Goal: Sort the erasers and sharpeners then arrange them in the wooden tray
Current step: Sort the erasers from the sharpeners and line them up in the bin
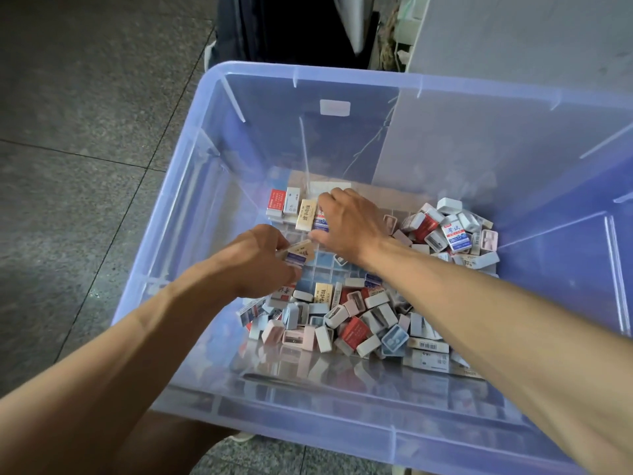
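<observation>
While both arms reach down into the big translucent blue bin (239,108), the action sits right at its floor, where a gridded tray (325,269) lies under the hands. Its cells look pale through the plastic haze, so whether it is wood I cannot tell from here.

Left hand (263,258) first: fingers curled, and it grips a small stack of erasers (298,254), a beige sleeve on top and a blue-and-white one beneath, held just above the tray's near-left cells. Right hand (349,221) now: it reaches over the tray's far side, fingers bent downward onto a blue-and-white eraser (322,223), and it pinches that one at the end of a row. That row of upright erasers (291,209) stands along the tray's far-left edge: red, then grey-white, then beige, then the one under the fingers, all side by side and touching.

Loose stock lies in two heaps. One pile of erasers and sharpeners (452,231) crowds the far-right part of the bin floor, just beside the right wrist, with white, red and pink pieces tumbled together. The bigger heap (349,323) spreads across the near side, below both forearms, mixing pink, white and blue sharpeners with red and beige erasers, some lying over the tray's near edge.

Outside the bin, a grey speckled tiled floor (85,132) runs to the left.
</observation>
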A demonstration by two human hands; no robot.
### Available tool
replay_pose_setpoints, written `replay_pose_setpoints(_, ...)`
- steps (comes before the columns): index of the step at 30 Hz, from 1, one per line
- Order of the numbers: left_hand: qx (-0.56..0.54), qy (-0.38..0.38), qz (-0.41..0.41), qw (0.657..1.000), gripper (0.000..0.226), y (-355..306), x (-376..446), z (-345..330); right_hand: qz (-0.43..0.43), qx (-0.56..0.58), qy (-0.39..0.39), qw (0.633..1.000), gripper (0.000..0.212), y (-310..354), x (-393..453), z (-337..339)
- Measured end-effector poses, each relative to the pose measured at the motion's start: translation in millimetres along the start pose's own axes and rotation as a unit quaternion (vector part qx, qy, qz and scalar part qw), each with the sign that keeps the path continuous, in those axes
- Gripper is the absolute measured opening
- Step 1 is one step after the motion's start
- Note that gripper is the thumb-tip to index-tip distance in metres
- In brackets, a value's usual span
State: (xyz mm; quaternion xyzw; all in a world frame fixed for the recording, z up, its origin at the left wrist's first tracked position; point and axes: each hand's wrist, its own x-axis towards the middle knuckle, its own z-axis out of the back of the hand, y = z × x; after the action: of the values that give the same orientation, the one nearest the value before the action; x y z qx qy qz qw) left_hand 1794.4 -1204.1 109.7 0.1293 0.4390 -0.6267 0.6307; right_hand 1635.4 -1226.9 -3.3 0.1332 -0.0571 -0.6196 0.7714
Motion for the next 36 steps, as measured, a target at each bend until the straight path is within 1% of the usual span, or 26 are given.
replay_pose_setpoints(4, -0.017, -0.015, -0.002, 1.000, 0.016, -0.2, 1.3, 2.2, -0.031, 0.045, -0.035, 0.998, 0.036, 1.8, 6.8, -9.7)
replay_pose_setpoints(10, -0.038, -0.008, -0.001, 0.999, 0.007, 0.4, 3.5, 1.5, -0.043, 0.044, -0.053, 0.997, 0.038, 2.3, 10.6, -14.4)
replay_pose_setpoints(13, -0.065, -0.009, 0.005, 0.998, 0.007, 0.5, 3.7, 2.0, -0.064, 0.060, -0.010, 0.996, 0.033, 4.5, 12.6, -6.2)
replay_pose_setpoints(15, -0.084, -0.008, 0.003, 0.996, 0.009, 1.1, 3.5, 1.5, -0.084, 0.096, 0.017, 0.992, 0.023, 2.2, 7.4, 10.5)
replay_pose_setpoints(16, -0.089, -0.005, 0.002, 0.996, 0.008, 1.7, 3.4, 1.1, -0.098, 0.139, 0.023, 0.985, 0.016, -0.2, 2.6, 20.3)
replay_pose_setpoints(17, -0.096, -0.001, 0.001, 0.995, 0.009, 2.3, 3.9, 0.7, -0.120, 0.209, 0.034, 0.970, 0.013, -2.6, -4.0, 30.1)
replay_pose_setpoints(18, -0.105, 0.002, -0.001, 0.994, 0.010, 3.3, 4.7, 0.5, -0.148, 0.301, 0.061, 0.940, 0.013, -4.3, -12.1, 39.0)
replay_pose_setpoints(19, -0.116, 0.004, -0.007, 0.993, 0.012, 3.1, 5.2, 0.0, -0.173, 0.398, 0.108, 0.895, 0.013, -4.3, -22.0, 47.6)
replay_pose_setpoints(20, -0.128, 0.008, -0.015, 0.992, 0.013, 2.6, 5.5, -0.5, -0.189, 0.470, 0.157, 0.848, 0.011, -3.1, -32.4, 54.6)
replay_pose_setpoints(21, -0.142, 0.014, -0.025, 0.989, 0.014, 1.1, 5.7, -1.3, -0.192, 0.505, 0.192, 0.819, 0.009, -1.9, -41.4, 58.2)
replay_pose_setpoints(23, -0.161, 0.035, -0.046, 0.985, 0.019, -2.5, 4.2, -3.5, -0.191, 0.533, 0.219, 0.794, 0.008, 1.9, -54.7, 58.6)
replay_pose_setpoints(24, -0.158, 0.045, -0.056, 0.985, 0.020, -3.5, 3.6, -5.0, -0.196, 0.544, 0.213, 0.787, 0.009, 3.2, -57.9, 57.3)
replay_pose_setpoints(26, -0.115, 0.038, -0.066, 0.990, 0.015, -3.5, 4.1, -7.3, -0.222, 0.556, 0.198, 0.776, 0.010, 0.0, -58.1, 55.8)
replay_pose_setpoints(27, -0.091, 0.027, -0.067, 0.993, 0.012, -3.2, 4.5, -7.2, -0.239, 0.553, 0.193, 0.774, 0.010, -4.2, -56.6, 55.4)
replay_pose_setpoints(29, -0.070, 0.008, -0.059, 0.996, 0.011, -2.6, 4.9, -5.0, -0.277, 0.523, 0.177, 0.786, 0.010, -15.1, -50.0, 54.2)
replay_pose_setpoints(32, -0.078, 0.001, -0.055, 0.995, 0.021, -2.3, 7.3, -2.6, -0.318, 0.442, 0.133, 0.828, 0.010, -28.2, -28.5, 49.0)
replay_pose_setpoints(34, -0.091, 0.005, -0.052, 0.994, 0.027, -1.1, 10.6, -3.2, -0.328, 0.381, 0.108, 0.857, 0.012, -31.0, -8.9, 40.2)
replay_pose_setpoints(36, -0.095, 0.007, -0.049, 0.994, 0.029, 0.0, 13.7, -3.9, -0.337, 0.334, 0.077, 0.877, 0.014, -29.9, 7.4, 27.0)
